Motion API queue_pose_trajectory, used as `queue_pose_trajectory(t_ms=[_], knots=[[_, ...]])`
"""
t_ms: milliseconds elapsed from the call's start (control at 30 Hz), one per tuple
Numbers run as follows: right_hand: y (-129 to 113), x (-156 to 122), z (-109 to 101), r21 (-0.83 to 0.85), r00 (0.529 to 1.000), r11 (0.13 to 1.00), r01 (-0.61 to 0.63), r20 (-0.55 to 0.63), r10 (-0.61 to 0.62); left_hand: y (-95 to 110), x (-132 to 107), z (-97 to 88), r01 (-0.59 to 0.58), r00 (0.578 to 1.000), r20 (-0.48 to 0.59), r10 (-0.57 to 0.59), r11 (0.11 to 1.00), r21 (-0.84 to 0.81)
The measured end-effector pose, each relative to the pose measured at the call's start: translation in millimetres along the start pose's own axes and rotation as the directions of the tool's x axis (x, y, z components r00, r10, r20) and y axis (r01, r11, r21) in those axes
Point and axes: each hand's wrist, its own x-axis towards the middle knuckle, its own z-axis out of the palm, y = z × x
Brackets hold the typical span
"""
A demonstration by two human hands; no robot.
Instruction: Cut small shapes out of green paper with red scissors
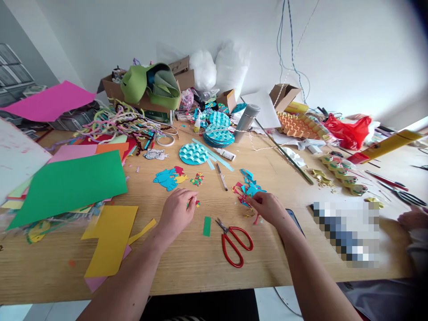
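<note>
My left hand [179,208] is over the table with its fingers curled and pressed together; what they hold, if anything, is hidden. Beside its thumb lie a few small coloured paper dots [198,203], and a larger heap of paper dots [197,179] is just beyond. Blue, red and yellow paper fish cutouts [166,179] lie ahead of it. My right hand [268,208] has its fingers closed at the edge of a pile of coloured paper scraps [249,183]. Between my forearms rest red-handled scissors [236,243] and a green paper strip [207,226].
Green paper [76,185] and yellow paper [113,240] lie at left. Further back are a blue scalloped disc [193,154], a pen [221,177], a grey bottle [246,122] and a stick [287,156]. A phone [295,220] is partly behind my right forearm. Another person's hand [413,218] shows at right.
</note>
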Motion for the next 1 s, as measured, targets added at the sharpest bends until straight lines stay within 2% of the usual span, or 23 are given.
queue_pose_trajectory(t_ms=[133,233,433,567,733,833,933,1000], knots=[[11.8,-5.7,-12.9,-0.056,0.991,0.997,-0.050,-0.129,0.043,-1.1,0.4,0.0,-0.005,0.999,-0.038,0.005,1.000,-0.001],[8.6,-19.3,-11.5,-0.112,0.974,0.993,-0.025,-0.225,-0.001,-1.2,0.8,-0.1,0.005,0.998,-0.059,-0.006,1.000,-0.018],[-12.9,-35.2,14.4,-0.258,0.957,0.946,0.196,-0.160,-0.242,-0.6,1.8,-0.6,0.004,0.997,-0.081,-0.007,0.999,-0.038],[-17.0,-31.0,25.0,-0.371,0.942,0.903,0.217,-0.164,-0.293,-0.3,2.0,-0.1,-0.001,0.997,-0.078,-0.003,0.999,-0.047],[-18.5,-25.0,24.1,-0.443,0.934,0.867,0.228,-0.151,-0.323,0.7,1.6,0.6,0.012,0.998,-0.058,-0.016,0.998,-0.067],[-21.3,-29.1,19.5,-0.436,0.936,0.873,0.218,-0.159,-0.313,-0.3,3.0,-1.0,0.045,0.997,-0.067,-0.050,0.996,-0.075],[-26.2,-47.5,16.7,-0.355,0.936,0.905,0.235,-0.170,-0.309,-3.1,5.7,-4.9,0.102,0.989,-0.097,-0.112,0.989,-0.105],[-30.4,-66.9,19.4,-0.093,0.945,0.951,0.294,-0.120,-0.304,-5.3,7.4,-7.2,0.143,0.980,-0.116,-0.159,0.980,-0.135]])
